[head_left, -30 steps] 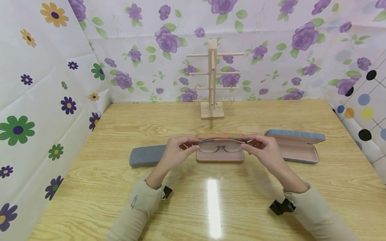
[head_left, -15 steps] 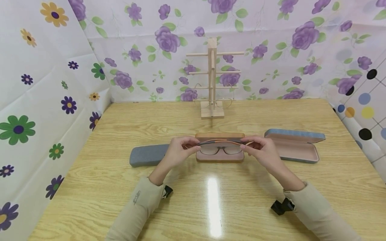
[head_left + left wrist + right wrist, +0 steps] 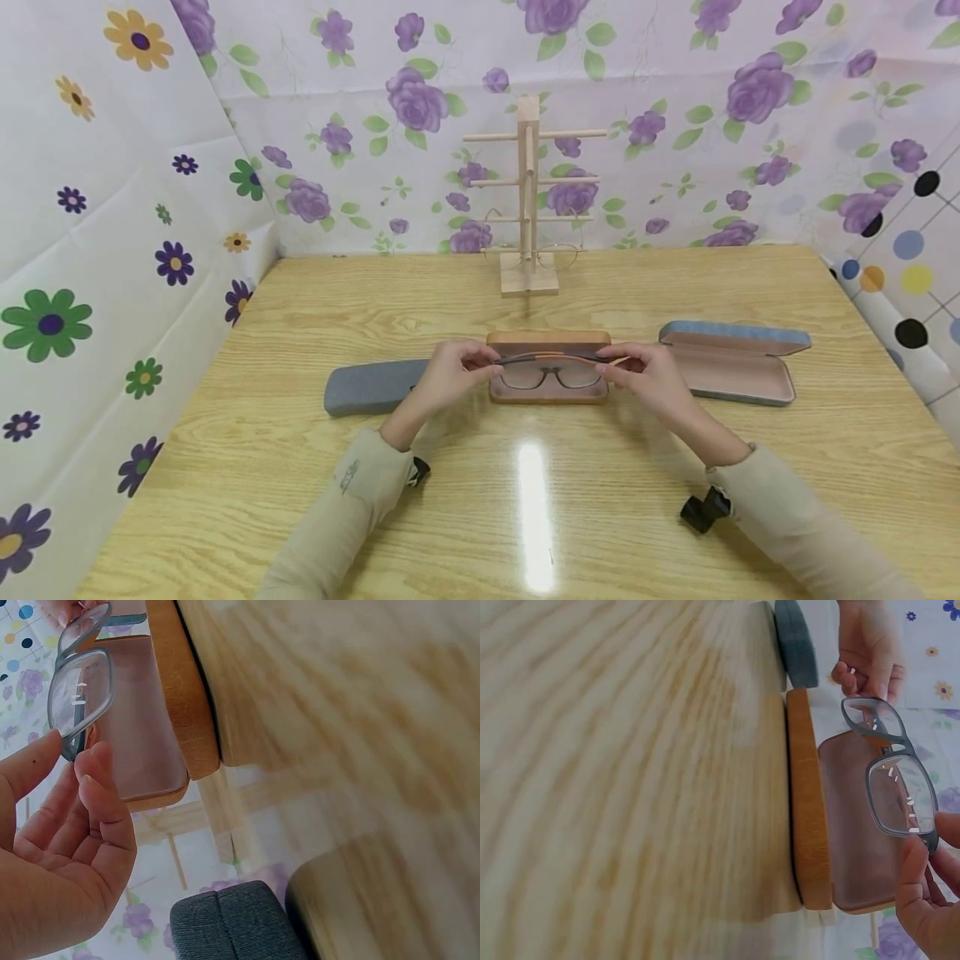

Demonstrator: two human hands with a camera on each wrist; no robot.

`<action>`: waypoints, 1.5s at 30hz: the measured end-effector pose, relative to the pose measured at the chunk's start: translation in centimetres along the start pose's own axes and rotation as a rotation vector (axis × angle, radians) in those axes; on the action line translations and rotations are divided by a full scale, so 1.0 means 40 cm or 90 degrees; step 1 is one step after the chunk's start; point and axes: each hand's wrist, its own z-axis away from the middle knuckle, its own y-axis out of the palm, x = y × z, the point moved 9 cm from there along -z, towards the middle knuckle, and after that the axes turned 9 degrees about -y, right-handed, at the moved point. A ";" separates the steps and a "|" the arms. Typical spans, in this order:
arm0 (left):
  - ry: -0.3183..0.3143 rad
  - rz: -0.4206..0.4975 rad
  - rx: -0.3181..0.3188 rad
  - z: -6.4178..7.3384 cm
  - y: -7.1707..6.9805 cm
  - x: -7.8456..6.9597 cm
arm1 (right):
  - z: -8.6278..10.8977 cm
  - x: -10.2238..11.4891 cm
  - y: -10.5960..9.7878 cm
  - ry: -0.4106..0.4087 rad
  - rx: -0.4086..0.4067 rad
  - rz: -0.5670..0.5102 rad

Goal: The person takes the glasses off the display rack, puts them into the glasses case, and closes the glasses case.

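In the middle of the head view, the left hand and the right hand hold a pair of dark-framed glasses between them. Each hand pinches one outer end of the frame between thumb and fingers, the left hand at the left end and the right hand at the right end. The grey and orange temples form an arc along the upper side of the lenses. The glasses are over an open orange case with a pink lining, just below the centre of the frame; whether they touch the lining cannot be told. In both wrist views the lining shows beside and through the lenses.

To the left of the orange case, a closed grey-blue case lies partly behind the left hand. To its right, an open blue case shows its pink inside, with its lid raised along the upper edge. Above the orange case, near the far edge of the desk, a wooden stand with crossbars stands upright, and wire-rimmed glasses hang low on it. Cloth with purple flowers fills the top of the frame. Both arms, in beige sleeves, come in from the lower corners, with a black device at the right wrist
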 end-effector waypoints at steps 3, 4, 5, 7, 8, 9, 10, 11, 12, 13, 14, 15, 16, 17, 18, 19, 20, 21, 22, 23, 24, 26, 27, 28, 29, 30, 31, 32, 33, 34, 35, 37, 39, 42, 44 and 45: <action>-0.009 -0.005 0.010 -0.004 0.004 0.006 | -0.002 -0.007 0.006 0.008 0.009 -0.001; -0.013 -0.007 0.013 -0.005 0.005 0.008 | -0.002 -0.010 0.008 0.012 0.012 -0.004; -0.016 -0.009 0.017 -0.007 0.006 0.010 | -0.003 -0.012 0.010 0.015 0.015 -0.005; -0.029 -0.013 0.023 -0.011 0.009 0.016 | -0.004 -0.018 0.013 0.022 0.019 -0.009; -0.036 -0.016 0.027 -0.013 0.011 0.019 | -0.005 -0.022 0.015 0.026 0.021 -0.012; -0.045 -0.018 0.032 -0.014 0.012 0.022 | -0.005 -0.025 0.017 0.029 0.023 -0.013; -0.055 -0.020 0.036 -0.017 0.014 0.026 | -0.006 -0.028 0.018 0.032 0.024 -0.012; -0.064 -0.022 0.041 -0.019 0.016 0.031 | -0.007 -0.031 0.019 0.035 0.026 -0.010; -0.073 -0.025 0.046 -0.022 0.019 0.034 | -0.009 -0.035 0.020 0.039 0.029 -0.008; -0.078 -0.025 0.053 -0.025 0.021 0.036 | -0.010 -0.039 0.021 0.042 0.032 -0.005; -0.085 -0.028 0.058 -0.028 0.023 0.040 | -0.012 -0.043 0.022 0.045 0.034 -0.001; -0.090 -0.029 0.064 -0.030 0.025 0.042 | -0.013 -0.048 0.023 0.050 0.037 0.002; -0.095 -0.031 0.071 -0.034 0.028 0.044 | -0.015 -0.054 0.024 0.055 0.040 0.003; -0.098 -0.032 0.077 -0.037 0.031 0.046 | -0.017 -0.059 0.025 0.058 0.043 0.005; -0.100 -0.034 0.082 -0.039 0.033 0.046 | -0.018 -0.063 0.026 0.060 0.045 0.006; -0.101 -0.036 0.088 -0.041 0.036 0.047 | -0.020 -0.067 0.027 0.061 0.049 0.008; -0.103 -0.042 0.092 -0.042 0.038 0.048 | -0.020 -0.070 0.028 0.064 0.053 0.008; -0.103 -0.047 0.096 -0.043 0.040 0.048 | -0.021 -0.071 0.029 0.063 0.058 0.008; -0.105 -0.055 0.097 -0.044 0.041 0.049 | -0.022 -0.073 0.030 0.062 0.060 0.011; -0.107 -0.061 0.098 -0.045 0.043 0.050 | -0.023 -0.074 0.031 0.061 0.063 0.014; -0.108 -0.068 0.098 -0.046 0.044 0.050 | -0.024 -0.077 0.031 0.062 0.066 0.017; -0.114 -0.077 0.094 -0.048 0.045 0.051 | -0.027 -0.079 0.033 0.061 0.070 0.022; -0.118 -0.081 0.092 -0.050 0.045 0.052 | -0.029 -0.081 0.033 0.061 0.072 0.024; -0.121 -0.083 0.091 -0.052 0.046 0.053 | -0.030 -0.083 0.033 0.065 0.073 0.025; -0.123 -0.083 0.090 -0.054 0.046 0.054 | -0.031 -0.085 0.034 0.068 0.076 0.022; -0.123 -0.084 0.089 -0.055 0.046 0.054 | -0.032 -0.086 0.034 0.071 0.078 0.021; -0.121 -0.086 0.088 -0.057 0.046 0.054 | -0.033 -0.086 0.034 0.074 0.081 0.019; -0.118 -0.089 0.087 -0.057 0.046 0.053 | -0.033 -0.087 0.035 0.079 0.083 0.015; -0.114 -0.092 0.086 -0.058 0.046 0.053 | -0.032 -0.089 0.035 0.084 0.085 0.011; -0.112 -0.095 0.084 -0.058 0.045 0.052 | -0.032 -0.090 0.036 0.089 0.085 0.007; -0.108 -0.099 0.081 -0.058 0.044 0.051 | -0.031 -0.092 0.036 0.094 0.087 0.003; -0.102 -0.108 0.075 -0.057 0.043 0.048 | -0.030 -0.095 0.035 0.101 0.087 -0.001; -0.099 -0.114 0.070 -0.055 0.041 0.045 | -0.028 -0.098 0.033 0.113 0.085 -0.006; -0.095 -0.118 0.066 -0.050 0.039 0.039 | -0.024 -0.101 0.029 0.123 0.086 -0.005; -0.089 -0.117 0.064 -0.046 0.038 0.033 | -0.022 -0.100 0.026 0.127 0.084 -0.008; -0.087 -0.116 0.064 -0.044 0.038 0.030 | -0.021 -0.099 0.025 0.128 0.084 -0.009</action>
